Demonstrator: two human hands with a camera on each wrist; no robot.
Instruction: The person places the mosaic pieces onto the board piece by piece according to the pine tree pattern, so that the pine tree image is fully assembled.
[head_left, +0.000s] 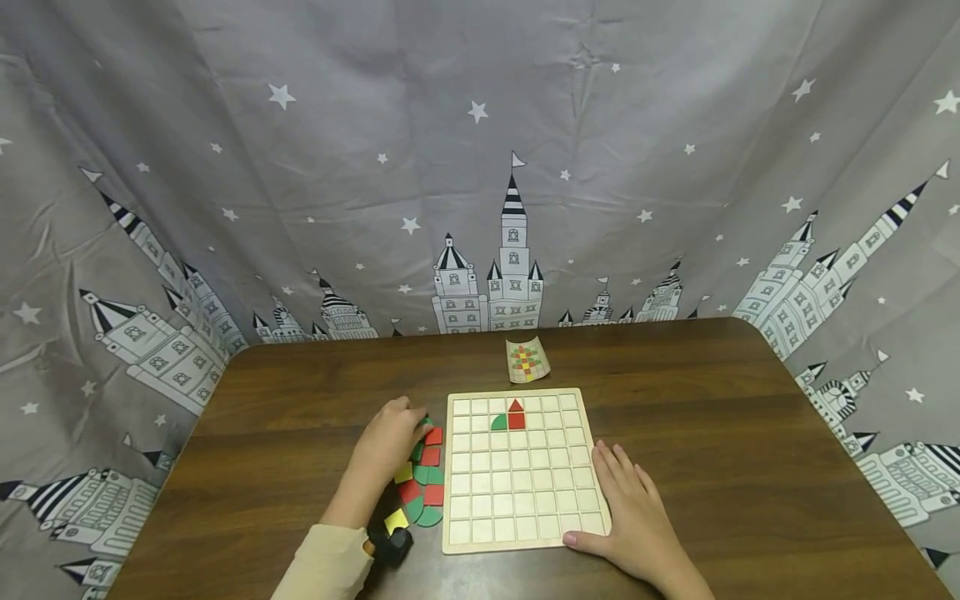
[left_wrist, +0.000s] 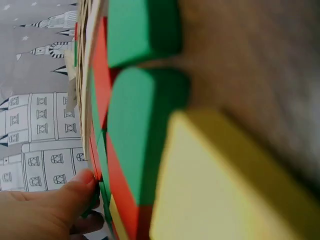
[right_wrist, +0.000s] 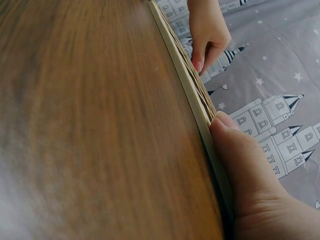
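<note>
At the far end of a group of colored pieces is my left hand, its thumb and fingers pinching a green piece that is mostly hidden by them. Red squares, green rounded pieces and yellow pieces lie beside the left edge of a wooden grid board. On the board, a red triangle sits above a red square, with a green quarter-round piece to the square's left. My right hand rests along the board's right edge, fingers extended, thumb at the near corner.
A small curled pattern card with a colored tree-like design lies behind the board. The brown wooden table ends at a grey curtain printed with castles and stars. A black wrist device sits by the near pieces.
</note>
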